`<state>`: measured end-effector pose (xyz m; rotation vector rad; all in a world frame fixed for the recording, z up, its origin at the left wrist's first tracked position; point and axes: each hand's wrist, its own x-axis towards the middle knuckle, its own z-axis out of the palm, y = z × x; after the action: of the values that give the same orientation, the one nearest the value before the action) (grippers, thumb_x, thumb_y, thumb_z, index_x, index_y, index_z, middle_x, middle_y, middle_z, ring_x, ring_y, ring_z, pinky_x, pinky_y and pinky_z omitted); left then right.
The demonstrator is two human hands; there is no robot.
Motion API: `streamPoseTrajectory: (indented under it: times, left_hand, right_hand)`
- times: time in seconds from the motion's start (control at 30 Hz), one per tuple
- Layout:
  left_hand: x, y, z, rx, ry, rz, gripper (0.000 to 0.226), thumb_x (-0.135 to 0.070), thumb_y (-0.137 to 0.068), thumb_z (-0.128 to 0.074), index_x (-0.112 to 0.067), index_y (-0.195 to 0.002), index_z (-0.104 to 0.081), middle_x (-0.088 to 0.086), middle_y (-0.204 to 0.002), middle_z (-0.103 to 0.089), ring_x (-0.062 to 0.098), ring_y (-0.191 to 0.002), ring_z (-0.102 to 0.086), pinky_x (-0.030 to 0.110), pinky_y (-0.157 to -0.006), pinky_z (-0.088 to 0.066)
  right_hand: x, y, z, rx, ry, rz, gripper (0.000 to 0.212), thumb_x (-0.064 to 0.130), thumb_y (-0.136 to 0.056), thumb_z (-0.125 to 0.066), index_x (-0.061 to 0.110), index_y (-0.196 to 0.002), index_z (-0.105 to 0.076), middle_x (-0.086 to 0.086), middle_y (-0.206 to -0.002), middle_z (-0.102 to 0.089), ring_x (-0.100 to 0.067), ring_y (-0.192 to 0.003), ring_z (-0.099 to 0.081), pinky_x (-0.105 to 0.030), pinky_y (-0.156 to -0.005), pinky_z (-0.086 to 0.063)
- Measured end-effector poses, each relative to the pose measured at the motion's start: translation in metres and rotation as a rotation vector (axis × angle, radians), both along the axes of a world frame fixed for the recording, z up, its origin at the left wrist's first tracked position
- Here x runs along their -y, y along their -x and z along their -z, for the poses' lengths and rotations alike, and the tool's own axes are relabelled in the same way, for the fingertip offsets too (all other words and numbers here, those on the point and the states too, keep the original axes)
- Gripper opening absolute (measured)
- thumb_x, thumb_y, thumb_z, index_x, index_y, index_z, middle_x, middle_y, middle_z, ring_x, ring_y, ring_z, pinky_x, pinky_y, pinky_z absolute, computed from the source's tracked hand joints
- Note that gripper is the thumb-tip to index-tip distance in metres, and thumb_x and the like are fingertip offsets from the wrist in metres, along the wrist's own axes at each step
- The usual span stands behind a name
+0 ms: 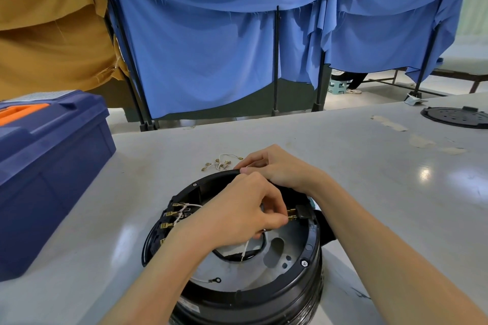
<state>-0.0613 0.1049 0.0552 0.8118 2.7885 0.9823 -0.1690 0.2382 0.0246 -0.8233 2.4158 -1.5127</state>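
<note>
An upturned cooker body (290, 295) sits low in the centre of the frame on a grey desk (369, 179), its opened underside facing up and its lower wall cut off by the bottom edge. The left hand (237, 215) covers much of the interior, hiding the wire that runs under the palm. Its thumb and forefinger pinch a brass spade terminal (291, 217). The terminal lies roughly level, its long axis running left to right, with its tip towards a black socket block (303, 212) just beside it on the right inner wall. The right hand (277, 170) is curled over the far rim, above and behind the left hand. Its fingertips are hard to make out against the black edge.

A row of brass terminals (171, 216) lines the left inner wall, and a white wire with a ring lug (214, 280) lies on the metal plate below. Loose white leads (219, 162) rest on the desk beyond the rim. A blue toolbox (52, 166) stands at left, and a black round cover (454, 116) lies at upper right, partly cropped. Blue cloth (211, 47) and brown cloth (47, 34) hang behind.
</note>
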Motion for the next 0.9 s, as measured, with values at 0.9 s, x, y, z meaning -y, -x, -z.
streamPoseTrajectory:
  times: [0.9]
  left_hand:
    - [-0.011, -0.001, 0.012, -0.155, 0.037, 0.031, 0.007, -0.019, -0.089, -0.065, -0.016, -0.084, -0.068, 0.002, -0.065, -0.064, 0.007, -0.06, -0.053, 0.023, -0.06, -0.042]
  right_hand:
    - [0.001, -0.003, -0.002, -0.065, -0.084, 0.038, 0.018, 0.019, -0.094, -0.063, 0.013, -0.108, -0.074, -0.007, -0.102, -0.074, -0.014, -0.095, -0.069, -0.023, -0.085, -0.054]
